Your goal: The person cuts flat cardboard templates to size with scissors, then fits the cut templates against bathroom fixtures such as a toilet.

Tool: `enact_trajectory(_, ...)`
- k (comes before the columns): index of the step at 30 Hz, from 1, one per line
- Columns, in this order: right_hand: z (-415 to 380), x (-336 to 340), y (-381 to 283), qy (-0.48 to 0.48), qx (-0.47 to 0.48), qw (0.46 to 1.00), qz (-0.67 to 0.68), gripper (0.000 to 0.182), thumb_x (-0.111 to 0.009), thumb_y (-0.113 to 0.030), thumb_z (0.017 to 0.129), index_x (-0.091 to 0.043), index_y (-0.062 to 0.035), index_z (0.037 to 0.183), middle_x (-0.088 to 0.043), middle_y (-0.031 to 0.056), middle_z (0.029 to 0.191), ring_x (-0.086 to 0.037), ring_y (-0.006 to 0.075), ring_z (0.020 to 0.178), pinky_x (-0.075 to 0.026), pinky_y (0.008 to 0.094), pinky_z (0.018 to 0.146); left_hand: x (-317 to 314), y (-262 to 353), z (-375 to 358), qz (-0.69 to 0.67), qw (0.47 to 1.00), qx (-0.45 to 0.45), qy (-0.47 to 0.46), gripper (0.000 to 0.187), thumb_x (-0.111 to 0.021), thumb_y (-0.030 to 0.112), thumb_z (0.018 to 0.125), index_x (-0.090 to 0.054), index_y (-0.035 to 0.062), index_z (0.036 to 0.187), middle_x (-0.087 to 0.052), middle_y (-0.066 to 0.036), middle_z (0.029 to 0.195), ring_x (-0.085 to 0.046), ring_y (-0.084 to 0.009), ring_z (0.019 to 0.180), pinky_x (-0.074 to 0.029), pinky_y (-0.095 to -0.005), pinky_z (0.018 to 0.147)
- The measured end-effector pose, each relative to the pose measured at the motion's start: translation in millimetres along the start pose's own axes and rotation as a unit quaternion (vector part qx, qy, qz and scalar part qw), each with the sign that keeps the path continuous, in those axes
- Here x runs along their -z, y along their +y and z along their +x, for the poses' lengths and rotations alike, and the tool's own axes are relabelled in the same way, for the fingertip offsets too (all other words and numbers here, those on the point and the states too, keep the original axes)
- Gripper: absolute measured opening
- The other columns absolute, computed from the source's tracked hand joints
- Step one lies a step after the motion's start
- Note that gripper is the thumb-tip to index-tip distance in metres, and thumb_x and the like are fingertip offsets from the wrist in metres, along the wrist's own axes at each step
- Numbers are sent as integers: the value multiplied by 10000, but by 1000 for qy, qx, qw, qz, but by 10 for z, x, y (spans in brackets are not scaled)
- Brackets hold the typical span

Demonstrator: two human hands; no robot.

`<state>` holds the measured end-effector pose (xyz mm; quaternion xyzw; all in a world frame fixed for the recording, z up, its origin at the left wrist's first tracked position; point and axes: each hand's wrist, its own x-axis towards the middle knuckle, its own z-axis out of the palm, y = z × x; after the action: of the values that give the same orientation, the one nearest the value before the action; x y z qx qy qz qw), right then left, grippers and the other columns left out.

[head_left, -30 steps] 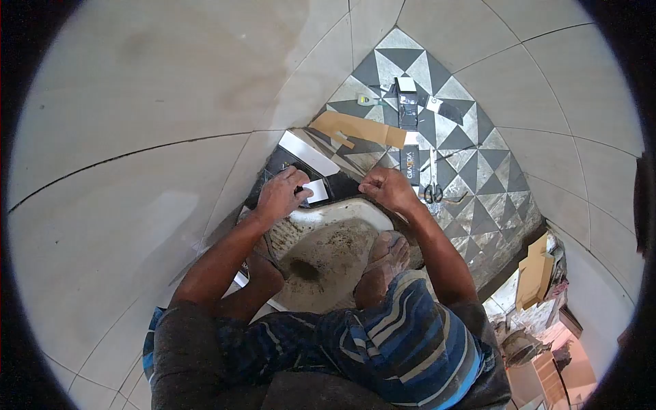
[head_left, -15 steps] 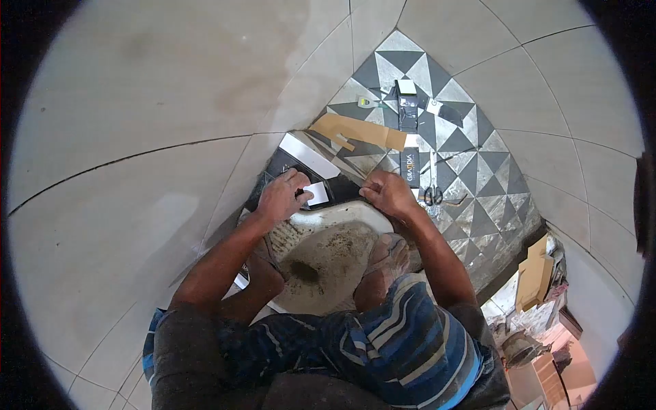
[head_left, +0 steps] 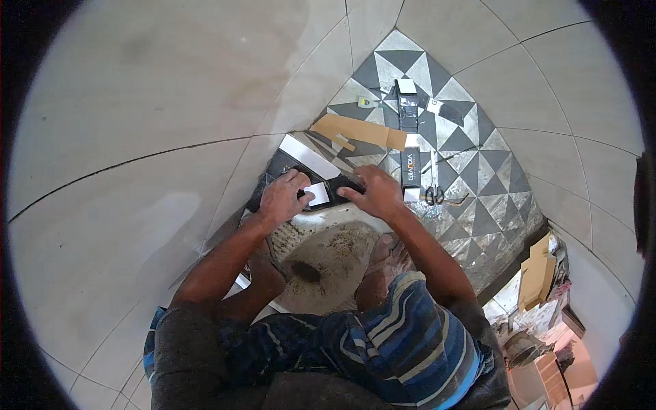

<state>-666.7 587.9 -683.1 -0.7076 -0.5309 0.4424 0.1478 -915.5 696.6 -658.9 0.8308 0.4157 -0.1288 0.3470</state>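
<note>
A black cardboard box (head_left: 339, 183) with white inner faces lies at the back edge of a dirty white squat toilet pan (head_left: 365, 217). My left hand (head_left: 281, 197) is closed on its left part, fingers curled over the black side, thumb by a small white flap (head_left: 317, 195). My right hand (head_left: 377, 193) pinches the right end of the black cardboard between thumb and fingers. Behind my hands a long white panel (head_left: 309, 155) stands up at a slant. My fingers hide part of the box.
Brown cardboard (head_left: 359, 131) lies on the patterned floor beyond. To the right are a black box lettered GRANDIA (head_left: 411, 166), scissors (head_left: 434, 196) and another black box (head_left: 408, 113). A scraper (head_left: 367, 102) lies further back. Tiled walls close in both sides; debris (head_left: 536, 273) sits lower right.
My right hand has moved left, and its thumb and fingers are now around the end of the black cardboard. The left hand stays almost where it was.
</note>
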Motion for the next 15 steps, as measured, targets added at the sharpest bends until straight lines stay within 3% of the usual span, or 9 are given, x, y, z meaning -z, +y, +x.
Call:
enact_trajectory(1, 32, -98, -27, 0, 0, 1000, 1, 598, -759, -543, 883, -680, -39, 1194, -675, 214, 1215, -668, 417, 1125, -541, 541, 941, -8, -3, -1, 1, 1000, 0, 0, 327, -790, 291, 876, -669, 94, 1107, -662, -96, 1086, -686, -340, 1047, -557, -483, 887)
enact_trajectory(3, 102, -263, -128, 116, 50, 986, -110, 706, -771, -606, 857, -663, -32, 1254, -659, 186, 1198, -664, 358, 1126, -556, 476, 947, -7, -8, 1, 2, 1000, -20, 17, 325, -794, 289, 874, -663, 94, 1099, -664, -94, 1078, -687, -341, 1040, -561, -478, 871)
enact_trajectory(6, 233, -264, -271, 38, 2, 995, -96, 717, -747, -624, 869, -646, -29, 1257, -614, 193, 1252, -616, 363, 1224, -544, 488, 996, -18, -11, -3, -20, 1000, -9, 15, 316, -792, 287, 876, -656, 99, 1091, -659, -97, 1067, -685, -342, 1027, -563, -478, 858)
enact_trajectory(15, 308, -328, -279, 35, 17, 993, -111, 636, -793, -514, 859, -575, -22, 1198, -597, 173, 1203, -604, 360, 1209, -523, 516, 1007, -72, -28, -21, 38, 996, -69, 43, 251, -768, 261, 898, -699, 111, 1086, -641, -106, 1016, -686, -337, 957, -565, -482, 798)
